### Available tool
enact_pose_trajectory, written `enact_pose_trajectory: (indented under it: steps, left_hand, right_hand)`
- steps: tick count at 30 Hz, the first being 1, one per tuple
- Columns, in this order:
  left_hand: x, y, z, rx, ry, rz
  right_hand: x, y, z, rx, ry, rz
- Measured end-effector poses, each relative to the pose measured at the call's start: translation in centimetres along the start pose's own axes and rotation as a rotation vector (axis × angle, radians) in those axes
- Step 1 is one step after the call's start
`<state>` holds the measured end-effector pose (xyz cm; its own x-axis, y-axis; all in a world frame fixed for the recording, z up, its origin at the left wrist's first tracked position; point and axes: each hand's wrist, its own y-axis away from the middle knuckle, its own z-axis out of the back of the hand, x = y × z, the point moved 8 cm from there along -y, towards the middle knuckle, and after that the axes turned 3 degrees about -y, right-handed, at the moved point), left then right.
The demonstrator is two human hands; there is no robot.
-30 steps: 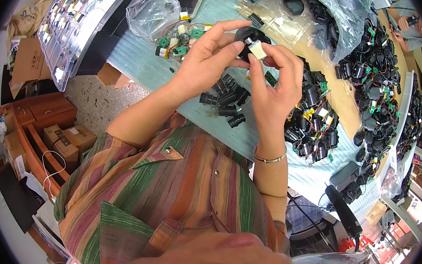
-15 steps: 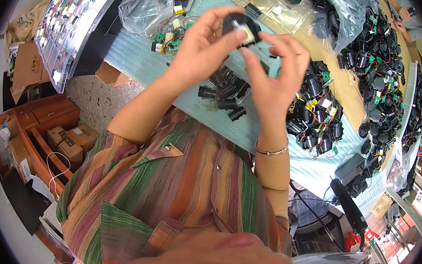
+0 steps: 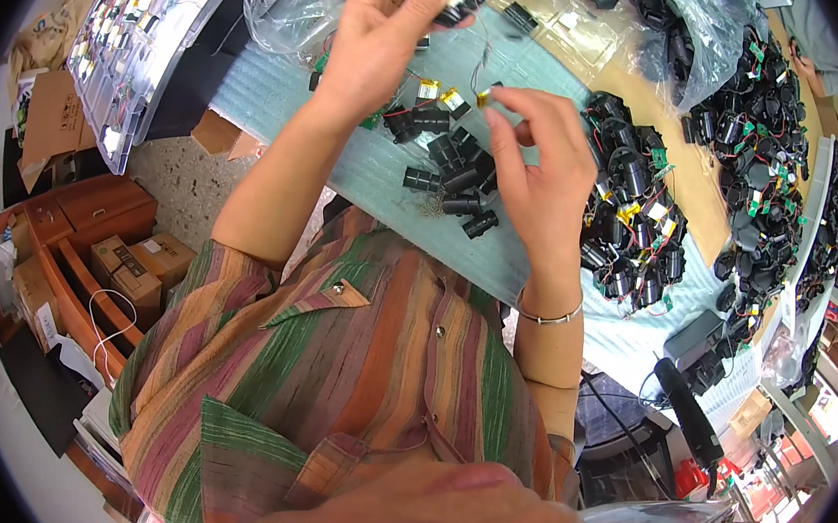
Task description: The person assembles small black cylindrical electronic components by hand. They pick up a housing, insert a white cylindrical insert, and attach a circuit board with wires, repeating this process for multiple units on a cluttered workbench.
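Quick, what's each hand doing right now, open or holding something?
Left hand: closed, holding the round black part.
Right hand: grip closed, pinching the small yellow piece.

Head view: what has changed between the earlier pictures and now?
The left hand has moved up and to the left, carrying the round black part. The right hand has come away from that part and now seems to pinch a small yellow piece by thin wires. The black cylinders on the mat and the clear bag stayed put.

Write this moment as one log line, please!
left hand: holds black round part | right hand: pinches small yellow piece | mat: bears black pieces
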<state>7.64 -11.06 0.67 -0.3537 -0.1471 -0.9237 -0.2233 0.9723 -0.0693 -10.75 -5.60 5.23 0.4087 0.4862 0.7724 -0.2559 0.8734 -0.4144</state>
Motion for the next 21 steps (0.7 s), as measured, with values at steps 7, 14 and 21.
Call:
enact_pose_trajectory:
  steps: [7, 14, 21]
  left_hand:
    - [-0.3, 3.6, -3.6, 0.210, -0.119, -0.051]
    - [0.5, 4.8, -3.9, 0.205, 0.065, 0.106]
    - [-0.4, 5.2, -4.4, 0.232, -0.146, 0.062]
  right_hand:
    - [2.5, -2.5, 0.1, -0.197, 0.212, 0.159]
    - [1.2, -1.2, 0.8, -0.270, 0.077, 0.140]
    - [1.2, -0.7, 0.9, -0.305, 0.179, 0.185]
